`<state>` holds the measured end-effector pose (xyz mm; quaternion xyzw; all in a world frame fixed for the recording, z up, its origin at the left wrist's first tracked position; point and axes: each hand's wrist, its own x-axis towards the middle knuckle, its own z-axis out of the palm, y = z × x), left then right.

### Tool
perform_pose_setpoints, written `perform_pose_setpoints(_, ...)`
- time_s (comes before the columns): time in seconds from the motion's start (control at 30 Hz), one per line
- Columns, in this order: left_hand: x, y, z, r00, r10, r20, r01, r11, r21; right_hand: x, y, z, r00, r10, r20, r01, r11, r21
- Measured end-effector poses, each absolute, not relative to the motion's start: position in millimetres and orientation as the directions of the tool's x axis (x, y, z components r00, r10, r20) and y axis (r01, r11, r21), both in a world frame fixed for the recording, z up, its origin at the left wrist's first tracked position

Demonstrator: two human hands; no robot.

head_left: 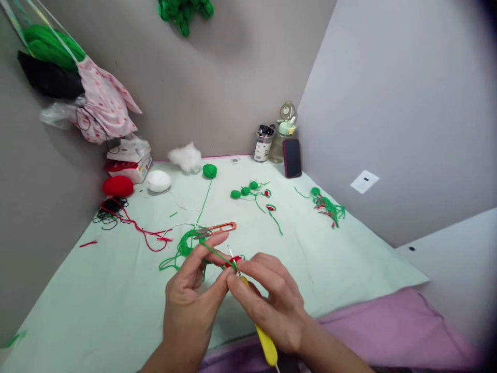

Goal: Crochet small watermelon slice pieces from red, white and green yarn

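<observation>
My left hand (194,290) pinches a small red, white and green crochet piece (233,260). Green yarn (217,253) runs over its raised index finger to the piece. My right hand (272,295) is closed around a crochet hook (265,342) with a yellow handle; its metal tip points up beside the piece. The fingertips of both hands meet there and partly hide the stitches. Just beyond my left fingers lie orange-handled thread snips (217,228) and a loose tangle of green yarn (185,247). A strand leads back from there to a green yarn ball (209,171).
Red (118,186) and white yarn balls (158,181) sit at the back left, near white stuffing (186,158). Small green crocheted balls (245,191) and yarn scraps (328,208) lie to the right. A phone (292,158) leans by a pen cup (263,144) and a bottle (279,142).
</observation>
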<state>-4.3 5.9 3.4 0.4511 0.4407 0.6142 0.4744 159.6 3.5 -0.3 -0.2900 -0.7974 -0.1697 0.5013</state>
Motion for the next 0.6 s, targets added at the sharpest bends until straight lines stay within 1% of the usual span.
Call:
perform_pose_setpoints(0.07, -9.1, 7.5, 5.8, -0.004, 0.999, 0.047, -0.255, -0.046, 0.966, 163.0, 2.8, 3.7, -0.329, 0.257, 0.909, 0.605, 0.796, -0.007)
perform_pose_setpoints(0.13, -13.7, 10.3, 10.5, 0.154, 0.987, -0.046, -0.337, 0.096, 0.937, 167.0, 1.4, 7.7, -0.357, 0.262, 0.897, 0.556, 0.831, -0.021)
perform_pose_setpoints(0.23, -17.6, 14.6, 17.5, 0.312, 0.945, -0.096, -0.425, 0.230, 0.875, 171.2, 0.0, 9.8, -0.356, 0.339, 0.871, 0.481, 0.865, -0.140)
perform_pose_setpoints(0.3, -19.1, 16.7, 18.9, 0.364, 0.927, -0.091, -0.440, 0.257, 0.861, 172.1, 0.6, 8.5, -0.309, 0.390, 0.867, 0.413, 0.876, -0.247)
perform_pose_setpoints(0.37, -20.8, 18.4, 17.6, 0.363, 0.929, -0.074, -0.413, 0.231, 0.881, 172.7, 1.9, 6.8, -0.269, 0.433, 0.861, 0.335, 0.880, -0.338)
perform_pose_setpoints(0.43, -23.0, 19.7, 15.6, 0.323, 0.945, -0.054, -0.347, 0.171, 0.922, 174.1, 2.4, 6.0, -0.269, 0.483, 0.833, 0.298, 0.864, -0.405)
perform_pose_setpoints(0.5, -25.1, 20.5, 15.3, 0.271, 0.962, -0.037, -0.257, 0.110, 0.960, 176.3, 1.2, 6.7, -0.287, 0.508, 0.812, 0.298, 0.853, -0.428)
perform_pose_setpoints(0.6, -26.5, 19.3, 19.4, 0.196, 0.979, -0.047, -0.099, 0.067, 0.993, 179.2, -3.0, 9.7, -0.301, 0.533, 0.791, 0.314, 0.838, -0.446)
